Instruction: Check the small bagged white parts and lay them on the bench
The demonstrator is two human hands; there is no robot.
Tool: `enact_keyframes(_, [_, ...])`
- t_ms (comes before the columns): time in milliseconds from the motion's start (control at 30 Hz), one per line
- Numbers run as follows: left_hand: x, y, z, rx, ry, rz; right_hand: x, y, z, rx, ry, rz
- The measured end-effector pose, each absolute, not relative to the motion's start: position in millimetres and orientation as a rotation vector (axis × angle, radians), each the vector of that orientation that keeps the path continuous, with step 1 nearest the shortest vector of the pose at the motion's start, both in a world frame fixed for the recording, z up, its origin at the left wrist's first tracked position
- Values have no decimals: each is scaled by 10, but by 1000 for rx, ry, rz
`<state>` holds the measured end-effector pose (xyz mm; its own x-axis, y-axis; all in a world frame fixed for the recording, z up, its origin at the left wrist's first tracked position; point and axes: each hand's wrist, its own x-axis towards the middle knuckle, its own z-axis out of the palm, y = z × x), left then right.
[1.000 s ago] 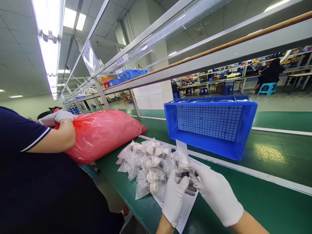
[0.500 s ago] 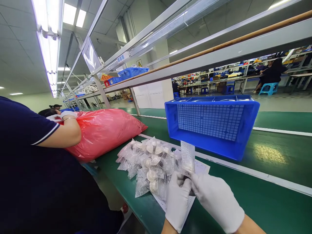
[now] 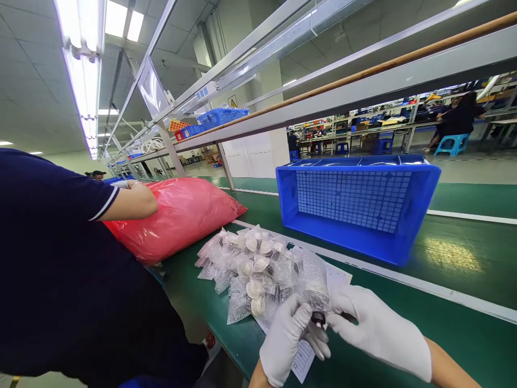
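Observation:
My white-gloved left hand [image 3: 283, 337] is closed on the lower left side of a clear bubble-wrap bag [image 3: 314, 272], with its other fingers spread beneath. On the opposite side, my gloved right hand [image 3: 377, 328] pinches the bag's lower edge between thumb and fingers. Inside sits a pale round part, and a black end piece [image 3: 318, 318] with a small white tip pokes out of the bag's mouth toward me. Left of my hands lies a heap of similar bubble-wrapped parts [image 3: 246, 269], partly on printed paper sheets [image 3: 302, 362].
A blue plastic crate [image 3: 343, 237] lies on its side beyond my hands, opening toward me. A large red plastic bag [image 3: 189, 213] rests on the green table [image 3: 456, 345], touched by a co-worker in a dark shirt [image 3: 52, 258] at my left. Rails and a shelf cross above.
My hands have moved apart slightly and the bag between them has tilted, exposing the black end piece. The co-worker's arm has shifted right over the red bag.

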<state>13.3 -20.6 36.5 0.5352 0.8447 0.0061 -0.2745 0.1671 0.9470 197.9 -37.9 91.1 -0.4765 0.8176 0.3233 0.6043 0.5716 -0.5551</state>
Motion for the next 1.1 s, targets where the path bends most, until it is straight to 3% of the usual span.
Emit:
enact_keyframes(433, [70, -345, 584, 1175, 955, 1006, 1929, -321, 644, -1086, -1976, 286])
enact_keyframes(933, [75, -448, 552, 1346, 1270, 848, 1759, -391, 629, -1150, -1955, 526])
enact_keyframes(1100, [11, -446, 556, 1727, 1217, 917, 1688, -414, 526, -1162, -1958, 524])
